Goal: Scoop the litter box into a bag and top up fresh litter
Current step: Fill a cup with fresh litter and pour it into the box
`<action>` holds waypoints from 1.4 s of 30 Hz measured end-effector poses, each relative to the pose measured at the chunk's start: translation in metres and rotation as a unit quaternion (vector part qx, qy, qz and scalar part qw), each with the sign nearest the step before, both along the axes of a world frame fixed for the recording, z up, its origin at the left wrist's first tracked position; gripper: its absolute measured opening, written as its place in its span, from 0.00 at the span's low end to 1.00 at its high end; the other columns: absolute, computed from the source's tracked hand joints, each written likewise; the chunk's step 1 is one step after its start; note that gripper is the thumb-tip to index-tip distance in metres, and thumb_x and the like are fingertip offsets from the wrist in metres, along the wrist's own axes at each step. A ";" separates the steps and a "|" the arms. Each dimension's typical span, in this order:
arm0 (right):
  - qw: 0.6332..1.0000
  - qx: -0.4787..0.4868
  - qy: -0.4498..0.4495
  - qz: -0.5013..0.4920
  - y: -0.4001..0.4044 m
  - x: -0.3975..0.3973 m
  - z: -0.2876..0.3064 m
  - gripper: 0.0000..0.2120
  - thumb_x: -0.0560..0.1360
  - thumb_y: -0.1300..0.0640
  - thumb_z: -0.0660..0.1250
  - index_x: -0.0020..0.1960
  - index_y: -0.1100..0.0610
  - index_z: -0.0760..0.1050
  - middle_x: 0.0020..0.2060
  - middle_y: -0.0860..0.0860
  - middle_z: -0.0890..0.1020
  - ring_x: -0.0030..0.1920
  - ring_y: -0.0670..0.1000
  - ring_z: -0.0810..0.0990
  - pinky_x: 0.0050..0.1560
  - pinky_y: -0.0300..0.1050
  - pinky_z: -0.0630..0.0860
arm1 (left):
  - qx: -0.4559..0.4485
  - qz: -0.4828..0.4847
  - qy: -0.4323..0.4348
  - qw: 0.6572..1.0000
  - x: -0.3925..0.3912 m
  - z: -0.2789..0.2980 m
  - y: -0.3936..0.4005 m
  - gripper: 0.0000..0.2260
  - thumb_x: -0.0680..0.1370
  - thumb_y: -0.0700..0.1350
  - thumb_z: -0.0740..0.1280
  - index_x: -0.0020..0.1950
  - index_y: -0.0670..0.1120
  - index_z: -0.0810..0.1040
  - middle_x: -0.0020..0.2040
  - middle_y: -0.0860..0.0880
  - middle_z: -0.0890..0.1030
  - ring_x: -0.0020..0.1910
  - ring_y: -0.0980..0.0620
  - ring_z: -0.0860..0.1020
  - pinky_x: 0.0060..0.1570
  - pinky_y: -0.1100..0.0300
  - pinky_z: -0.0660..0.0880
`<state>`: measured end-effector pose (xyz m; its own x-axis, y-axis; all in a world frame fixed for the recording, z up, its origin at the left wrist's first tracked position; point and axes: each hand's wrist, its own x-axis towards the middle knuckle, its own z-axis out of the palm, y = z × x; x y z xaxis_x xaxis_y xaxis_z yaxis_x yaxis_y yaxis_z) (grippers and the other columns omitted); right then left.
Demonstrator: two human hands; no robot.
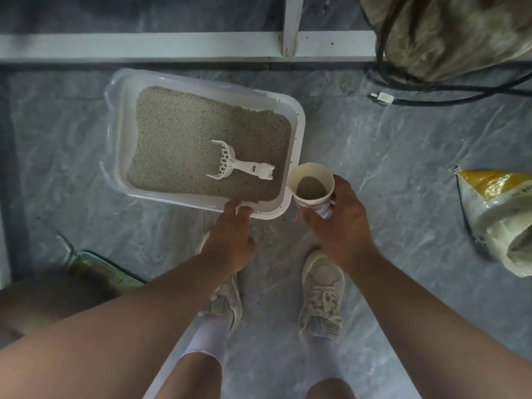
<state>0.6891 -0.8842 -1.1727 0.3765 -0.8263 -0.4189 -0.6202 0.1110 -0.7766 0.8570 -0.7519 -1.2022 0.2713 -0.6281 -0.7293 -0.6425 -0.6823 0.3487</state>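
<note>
A: What's the right hand doing?

B: Its fingers are wrapped round a paper cup with some litter in the bottom. The cup is just beside the near right corner of the litter box, tipped a little toward it.

A: And the left hand?

B: Its fingertips rest on the box's near rim. The fingers look fairly straight, touching rather than gripping, though I can't tell for sure whether any hook under the edge.

A: Where's the scoop?

B: Lying on the litter, beyond the left hand, handle pointing toward the cup.

A: And the fresh litter?

B: Probably the open bag on the floor, well off to the right of the right hand.

A: What could go wrong?

B: I'd say the cup sits outside the rim, so a pour started from there would spill grains onto the floor. If the left hand nudges the rim, the box could slide on the smooth floor. A pour over the scoop would bury it.
</note>
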 end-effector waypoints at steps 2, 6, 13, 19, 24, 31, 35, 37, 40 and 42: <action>1.000 -0.003 0.008 -0.002 -0.005 -0.001 -0.004 0.26 0.68 0.58 0.79 0.63 0.53 0.74 0.56 0.50 0.81 0.56 0.49 0.81 0.57 0.51 0.79 | -0.005 -0.004 0.000 1.000 0.000 0.000 0.001 0.26 0.75 0.38 0.65 0.72 0.46 0.67 0.75 0.44 0.58 0.67 0.43 0.71 0.59 0.56 0.72; 1.000 0.004 0.014 -0.012 -0.015 -0.002 -0.006 0.27 0.68 0.56 0.79 0.64 0.52 0.74 0.57 0.50 0.81 0.57 0.48 0.81 0.57 0.51 0.79 | -0.003 0.000 0.011 1.000 0.001 0.001 -0.004 0.24 0.75 0.37 0.65 0.71 0.47 0.68 0.75 0.44 0.58 0.64 0.44 0.72 0.56 0.57 0.73; 1.000 -0.004 0.009 -0.007 -0.028 -0.003 -0.009 0.26 0.69 0.53 0.78 0.64 0.51 0.73 0.57 0.49 0.80 0.58 0.48 0.80 0.57 0.53 0.79 | -0.010 0.011 0.033 0.999 -0.004 0.002 -0.043 0.22 0.78 0.40 0.65 0.72 0.48 0.67 0.77 0.45 0.56 0.65 0.45 0.74 0.59 0.58 0.72; 1.000 -0.012 0.013 -0.004 -0.032 -0.002 -0.008 0.25 0.69 0.54 0.78 0.63 0.52 0.74 0.56 0.49 0.81 0.57 0.49 0.80 0.56 0.53 0.79 | -0.012 0.018 0.007 1.000 0.000 0.001 -0.062 0.20 0.78 0.44 0.65 0.70 0.46 0.68 0.69 0.45 0.65 0.59 0.43 0.77 0.58 0.53 0.73; 1.000 -0.015 0.015 -0.005 -0.035 0.004 -0.008 0.25 0.69 0.55 0.78 0.63 0.52 0.74 0.56 0.49 0.81 0.57 0.49 0.80 0.56 0.52 0.79 | -0.108 -0.042 -0.101 0.988 0.021 0.009 -0.082 0.17 0.76 0.46 0.67 0.64 0.48 0.74 0.67 0.47 0.70 0.58 0.45 0.75 0.48 0.55 0.73; 0.999 -0.031 0.034 0.002 -0.044 0.012 -0.007 0.24 0.69 0.53 0.78 0.62 0.52 0.74 0.55 0.48 0.80 0.56 0.48 0.79 0.55 0.51 0.79 | -0.093 -0.296 -0.100 0.945 0.044 -0.007 -0.131 0.23 0.75 0.53 0.66 0.71 0.60 0.73 0.82 0.49 0.47 0.80 0.45 0.46 0.76 0.43 0.48; 0.998 -0.038 0.041 0.004 -0.045 0.012 -0.005 0.24 0.69 0.53 0.78 0.61 0.52 0.75 0.54 0.49 0.81 0.55 0.50 0.80 0.54 0.52 0.79 | -0.053 -0.387 -0.136 0.911 0.048 -0.012 -0.141 0.28 0.76 0.54 0.64 0.77 0.55 0.66 0.82 0.47 0.51 0.80 0.44 0.48 0.76 0.40 0.47; 0.998 -0.042 0.044 0.012 -0.043 0.014 -0.004 0.24 0.69 0.52 0.77 0.62 0.53 0.75 0.55 0.50 0.80 0.55 0.49 0.79 0.54 0.49 0.79 | -0.075 -0.389 -0.162 0.904 0.049 -0.006 -0.142 0.26 0.76 0.55 0.65 0.74 0.53 0.71 0.80 0.47 0.57 0.79 0.45 0.54 0.76 0.42 0.50; 0.997 -0.043 0.063 0.018 -0.040 0.018 0.000 0.25 0.69 0.51 0.77 0.63 0.53 0.75 0.55 0.51 0.80 0.55 0.47 0.78 0.53 0.41 0.78 | -0.119 -0.346 -0.164 0.916 0.059 0.006 -0.129 0.23 0.76 0.53 0.66 0.70 0.51 0.75 0.79 0.48 0.60 0.77 0.45 0.58 0.75 0.43 0.54; 0.997 -0.037 0.063 0.019 -0.039 0.022 0.002 0.26 0.69 0.51 0.78 0.64 0.53 0.74 0.55 0.51 0.79 0.55 0.46 0.78 0.54 0.43 0.78 | -0.162 -0.306 -0.156 0.925 0.070 0.015 -0.112 0.20 0.75 0.51 0.68 0.67 0.50 0.78 0.78 0.48 0.64 0.75 0.45 0.64 0.72 0.43 0.61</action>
<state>0.7116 -0.9231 -1.1705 0.3567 -0.8424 -0.4039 -0.7165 0.0308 -0.6969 0.9273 -0.8639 -1.1875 -0.0423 -0.9054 -0.4225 -0.9779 -0.0492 0.2034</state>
